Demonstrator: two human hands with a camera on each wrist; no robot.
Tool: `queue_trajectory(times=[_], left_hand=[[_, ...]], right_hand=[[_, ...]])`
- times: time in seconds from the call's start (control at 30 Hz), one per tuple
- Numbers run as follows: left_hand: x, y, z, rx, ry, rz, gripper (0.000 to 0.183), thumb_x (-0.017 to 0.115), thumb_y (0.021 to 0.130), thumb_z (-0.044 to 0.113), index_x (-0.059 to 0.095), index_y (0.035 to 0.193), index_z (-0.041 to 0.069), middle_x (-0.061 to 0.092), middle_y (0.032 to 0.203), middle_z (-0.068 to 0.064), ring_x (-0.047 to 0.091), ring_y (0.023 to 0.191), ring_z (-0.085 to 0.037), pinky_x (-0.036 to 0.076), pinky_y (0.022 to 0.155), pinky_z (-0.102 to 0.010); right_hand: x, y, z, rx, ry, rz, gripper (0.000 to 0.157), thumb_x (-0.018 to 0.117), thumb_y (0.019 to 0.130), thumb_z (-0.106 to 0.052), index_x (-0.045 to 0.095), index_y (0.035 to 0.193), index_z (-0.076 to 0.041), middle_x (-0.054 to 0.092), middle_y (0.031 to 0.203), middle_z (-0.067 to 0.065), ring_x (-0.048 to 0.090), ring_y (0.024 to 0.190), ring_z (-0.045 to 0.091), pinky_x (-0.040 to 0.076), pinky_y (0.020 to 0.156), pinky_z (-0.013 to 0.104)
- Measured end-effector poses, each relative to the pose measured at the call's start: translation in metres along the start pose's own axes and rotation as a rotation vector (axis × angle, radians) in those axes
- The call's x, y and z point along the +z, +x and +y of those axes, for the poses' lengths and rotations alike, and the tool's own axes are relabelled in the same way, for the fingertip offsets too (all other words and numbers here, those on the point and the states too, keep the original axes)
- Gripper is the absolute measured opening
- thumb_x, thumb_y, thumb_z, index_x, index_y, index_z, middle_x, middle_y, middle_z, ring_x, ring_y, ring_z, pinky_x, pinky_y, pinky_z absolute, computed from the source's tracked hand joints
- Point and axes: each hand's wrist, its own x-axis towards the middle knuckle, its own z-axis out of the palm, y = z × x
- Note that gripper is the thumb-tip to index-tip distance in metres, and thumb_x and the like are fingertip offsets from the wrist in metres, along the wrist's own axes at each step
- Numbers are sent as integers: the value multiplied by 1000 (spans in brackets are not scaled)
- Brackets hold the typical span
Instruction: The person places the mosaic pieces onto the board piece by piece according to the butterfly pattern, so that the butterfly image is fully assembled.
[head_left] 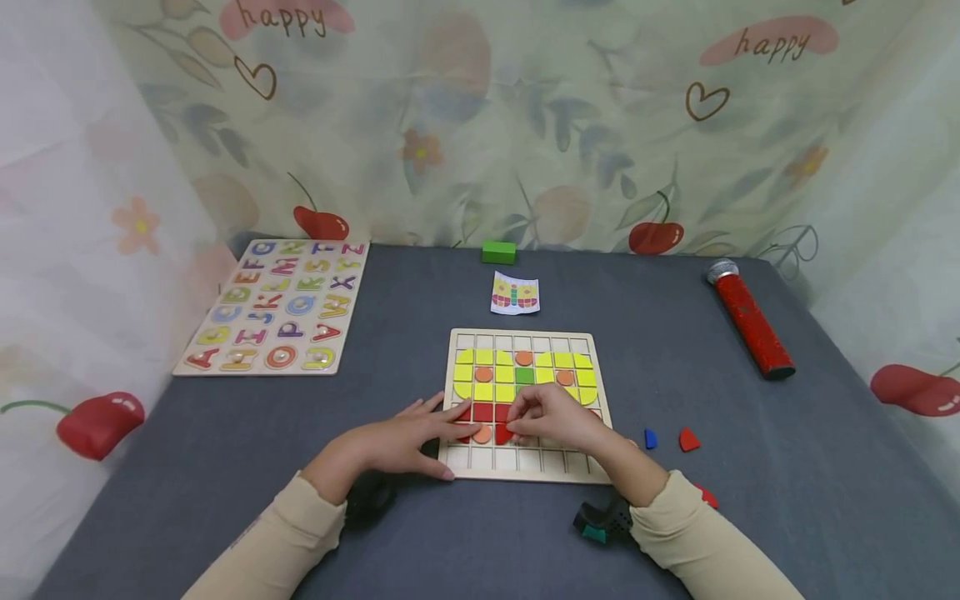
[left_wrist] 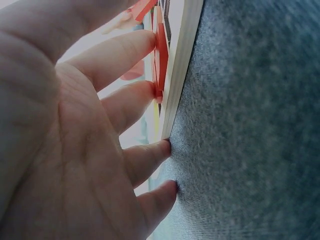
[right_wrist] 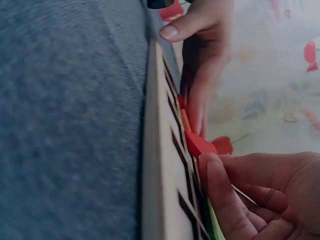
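A wooden grid board [head_left: 528, 462] lies on the table, with yellow, orange, green and red tiles set in its squares. My right hand [head_left: 558, 415] pinches a red tile [right_wrist: 199, 144] between thumb and finger, tilted over the lower rows. Beside it sits an orange round tile [head_left: 482, 434]. My left hand [head_left: 397, 437] is spread over the board's left side. In the left wrist view, two fingertips touch red tiles [left_wrist: 161, 60] at the edge, and two others reach down to the board's rim and the cloth.
Behind the board lie a picture card [head_left: 515, 293] and a green block [head_left: 498, 252]. An alphabet puzzle [head_left: 277, 308] is at left, a red microphone [head_left: 752, 321] at right. Near my right forearm are a blue piece [head_left: 650, 438], a red piece [head_left: 688, 439] and a black device [head_left: 602, 521].
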Motion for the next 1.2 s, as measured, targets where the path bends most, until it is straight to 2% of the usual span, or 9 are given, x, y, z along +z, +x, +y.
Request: queue_trajectory(times=[0.17, 0.33, 0.57, 0.8, 0.97, 1.2], left_hand=[[0, 0, -1, -2, 2, -1, 67, 69, 82, 38, 40, 141, 30, 17, 157, 6, -1, 145, -34, 5, 114, -57], [1, 0, -2, 8, 1, 2, 67, 69, 82, 38, 40, 141, 29, 17, 157, 5, 0, 145, -34, 5, 114, -57], [1, -1, -1, 6, 1, -1, 67, 69, 82, 38, 40, 142, 29, 16, 157, 6, -1, 145, -34, 4, 114, -57], [0, -1, -1, -4, 2, 1, 67, 69, 81, 38, 40, 141, 30, 17, 157, 6, -1, 145, -33, 5, 114, -57], [1, 0, -1, -8, 5, 1, 67, 69, 81, 39, 40, 141, 31, 16, 157, 7, -1, 145, -32, 7, 113, -58], [1, 1, 0, -31, 1, -1, 67, 70, 81, 39, 40, 141, 34, 16, 156, 9, -1, 145, -31, 9, 113, -58]], right_hand=[[4, 2, 4, -40, -103, 6, 8, 68, 84, -11, 69, 88, -4, 66, 76, 4, 61, 62, 10, 52, 61, 24], [2, 1, 2, -41, -123, 13, 8, 68, 84, -9, 71, 89, -5, 69, 80, 5, 61, 64, 11, 52, 62, 23], [10, 0, -3, -108, -236, 91, 5, 72, 80, -10, 72, 83, -6, 67, 79, 3, 56, 65, 9, 49, 60, 21], [16, 0, -8, -104, -311, 142, 4, 74, 79, -11, 71, 78, -9, 63, 74, -1, 53, 64, 8, 47, 57, 20], [5, -7, -6, -73, -284, 136, 6, 73, 80, -15, 72, 83, -10, 65, 76, -2, 55, 64, 10, 48, 58, 21], [-30, -31, 7, 17, -181, 167, 25, 74, 79, -15, 68, 99, -1, 62, 81, 4, 55, 72, 16, 49, 62, 22]])
